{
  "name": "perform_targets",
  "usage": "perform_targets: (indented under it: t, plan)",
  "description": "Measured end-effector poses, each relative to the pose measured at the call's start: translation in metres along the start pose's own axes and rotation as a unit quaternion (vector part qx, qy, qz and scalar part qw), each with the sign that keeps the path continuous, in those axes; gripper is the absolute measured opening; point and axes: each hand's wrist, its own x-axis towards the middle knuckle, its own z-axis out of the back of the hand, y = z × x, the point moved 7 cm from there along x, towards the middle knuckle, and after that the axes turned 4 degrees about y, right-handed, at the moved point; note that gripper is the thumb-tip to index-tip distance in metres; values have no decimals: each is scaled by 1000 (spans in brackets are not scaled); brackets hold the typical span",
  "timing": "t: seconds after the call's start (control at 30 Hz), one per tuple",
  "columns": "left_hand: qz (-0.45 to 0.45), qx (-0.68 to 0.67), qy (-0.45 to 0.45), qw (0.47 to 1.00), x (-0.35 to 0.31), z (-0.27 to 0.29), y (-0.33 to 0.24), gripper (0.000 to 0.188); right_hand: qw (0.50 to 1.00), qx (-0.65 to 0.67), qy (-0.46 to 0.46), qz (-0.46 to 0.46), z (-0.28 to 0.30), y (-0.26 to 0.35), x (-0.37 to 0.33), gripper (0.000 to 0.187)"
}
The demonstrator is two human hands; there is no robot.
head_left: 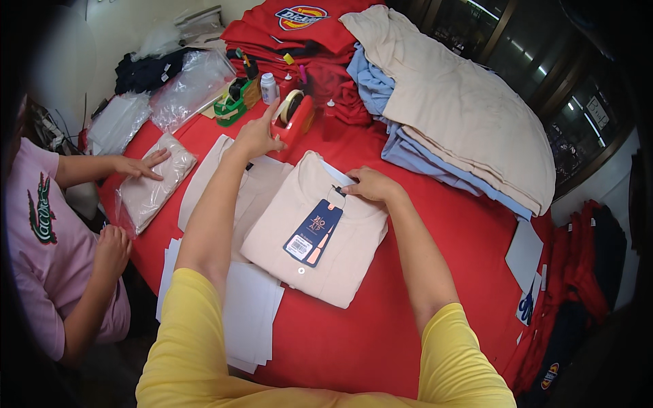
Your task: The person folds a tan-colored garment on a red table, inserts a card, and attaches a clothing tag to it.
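A folded cream shirt [347,255] lies in front of me, with a navy hang tag [313,233] on its chest and white card showing inside the collar. My right hand [373,185] grips its collar edge near the tag's string, fingers bent. Up and to the left, my left hand [260,138] reaches toward a red tape dispenser [294,121], thumb and fingers apart. Its fingertips are right by the dispenser's side; whether they touch it I cannot tell. Beneath my left forearm lies another cream garment [255,197], partly hidden.
A person at left rests a hand on a bagged garment [160,180]. White sheets [252,313] lie near my left elbow. Behind stand a green tape dispenser [231,105], a white bottle [269,88] and red shirts [286,34]. Cream and blue garments [462,109] are stacked at right.
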Motion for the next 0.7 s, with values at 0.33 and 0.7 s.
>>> perform_targets:
  t: [0.33, 0.7]
  plan:
    - [-41, 64, 39, 996, 44, 28, 52, 120, 999, 12, -27, 13, 5, -2, -6, 55]
    - [-100, 87, -256, 958, -90, 57, -47, 49, 991, 120, -9, -61, 6, -24, -1, 60]
